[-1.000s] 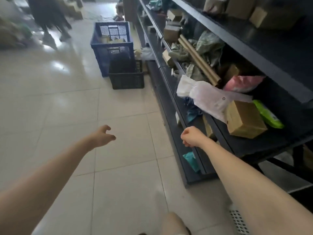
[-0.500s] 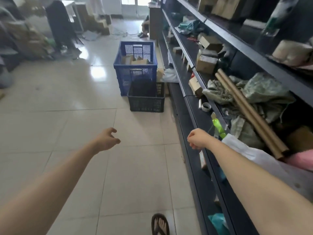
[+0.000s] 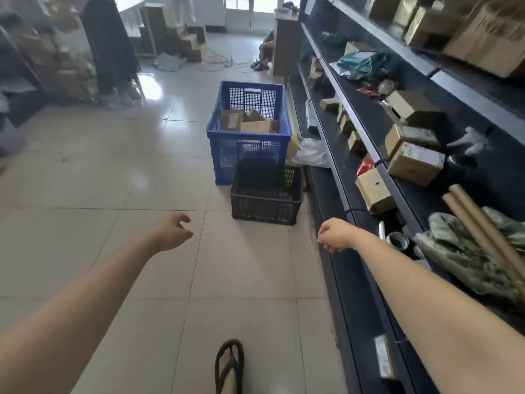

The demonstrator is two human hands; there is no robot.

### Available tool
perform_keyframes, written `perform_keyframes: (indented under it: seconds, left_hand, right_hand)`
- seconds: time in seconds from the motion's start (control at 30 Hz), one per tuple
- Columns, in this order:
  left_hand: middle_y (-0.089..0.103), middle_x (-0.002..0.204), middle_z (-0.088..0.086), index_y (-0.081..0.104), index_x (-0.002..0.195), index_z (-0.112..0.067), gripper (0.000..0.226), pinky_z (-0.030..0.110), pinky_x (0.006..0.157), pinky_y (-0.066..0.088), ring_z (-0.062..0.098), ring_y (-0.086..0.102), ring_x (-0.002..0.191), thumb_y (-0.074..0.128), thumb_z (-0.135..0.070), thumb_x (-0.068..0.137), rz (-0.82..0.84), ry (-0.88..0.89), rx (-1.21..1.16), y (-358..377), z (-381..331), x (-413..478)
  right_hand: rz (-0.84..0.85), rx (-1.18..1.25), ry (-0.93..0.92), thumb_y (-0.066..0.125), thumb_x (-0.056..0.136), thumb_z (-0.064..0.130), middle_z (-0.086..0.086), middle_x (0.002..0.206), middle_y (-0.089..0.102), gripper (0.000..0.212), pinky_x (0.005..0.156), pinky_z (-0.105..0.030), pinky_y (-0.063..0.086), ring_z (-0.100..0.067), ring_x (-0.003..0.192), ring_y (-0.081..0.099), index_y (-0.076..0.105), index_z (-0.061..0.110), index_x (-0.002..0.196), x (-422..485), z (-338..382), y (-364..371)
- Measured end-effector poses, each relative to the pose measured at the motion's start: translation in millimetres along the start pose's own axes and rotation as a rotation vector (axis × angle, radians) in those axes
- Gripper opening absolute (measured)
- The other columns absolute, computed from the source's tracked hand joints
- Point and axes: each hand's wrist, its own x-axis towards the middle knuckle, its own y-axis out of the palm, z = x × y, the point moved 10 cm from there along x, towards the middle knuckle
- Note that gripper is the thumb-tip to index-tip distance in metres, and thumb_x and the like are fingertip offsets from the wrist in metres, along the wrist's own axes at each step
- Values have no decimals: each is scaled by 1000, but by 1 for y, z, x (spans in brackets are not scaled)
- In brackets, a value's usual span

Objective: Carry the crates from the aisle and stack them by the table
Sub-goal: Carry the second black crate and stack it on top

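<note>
A low black mesh crate (image 3: 265, 206) stands on the tiled floor beside the shelving, a short way ahead of me. Directly behind it and touching it is a taller blue mesh crate (image 3: 250, 146) holding several cardboard boxes. My left hand (image 3: 170, 233) is held out over the floor, fingers loosely curled and apart, holding nothing. My right hand (image 3: 336, 234) is stretched forward near the shelf edge, fingers curled into a loose fist, with nothing in it. Both hands are short of the black crate.
Dark shelving (image 3: 369, 155) with boxes, cardboard tubes and bags runs along the right. A person in dark clothes (image 3: 110, 46) stands at the far left by a white table (image 3: 133, 12). Stacked boxes line the left wall. My sandalled foot (image 3: 228, 365) is on the tiles.
I have walked forward along the aisle and the view has tilted up; both crates are nearer and larger in view. My hands keep the same outstretched pose.
</note>
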Motion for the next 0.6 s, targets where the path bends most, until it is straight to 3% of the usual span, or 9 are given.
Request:
perform_keyframes:
  seconds: [0.13, 0.23, 0.47, 0.6]
  left_hand:
    - [59, 125, 18, 49, 131, -6, 46, 32, 91, 44, 33, 57, 110, 59, -16, 88, 44, -6, 90, -43, -22, 87]
    - [58, 121, 21, 49, 130, -2, 43, 34, 89, 44, 37, 57, 108, 57, -12, 88, 46, 2, 70, -69, -47, 151]
    - [54, 129, 25, 49, 129, -1, 43, 44, 100, 45, 40, 52, 119, 48, -1, 86, 113, 22, 136, -61, -106, 315]
    - [52, 132, 19, 47, 132, -5, 44, 37, 97, 44, 36, 52, 119, 51, -9, 88, 144, -11, 205, -45, -141, 399]
  right_hand:
    - [-4, -35, 0, 49, 90, 16, -21, 102, 68, 25, 58, -25, 47, -24, 76, 62, 63, 2, 105, 70, 53, -42]
    - [16, 36, 20, 50, 91, 18, -18, 97, 67, 20, 61, -26, 49, -23, 75, 63, 62, 6, 101, 112, 74, -65]
    - [93, 2, 149, 51, 89, 21, -16, 101, 67, 25, 74, -32, 53, -23, 78, 65, 60, 7, 108, 236, 59, -121]
    - [95, 44, 207, 51, 89, 21, -13, 90, 63, 25, 70, -32, 51, -23, 73, 60, 60, 6, 108, 337, 46, -165]
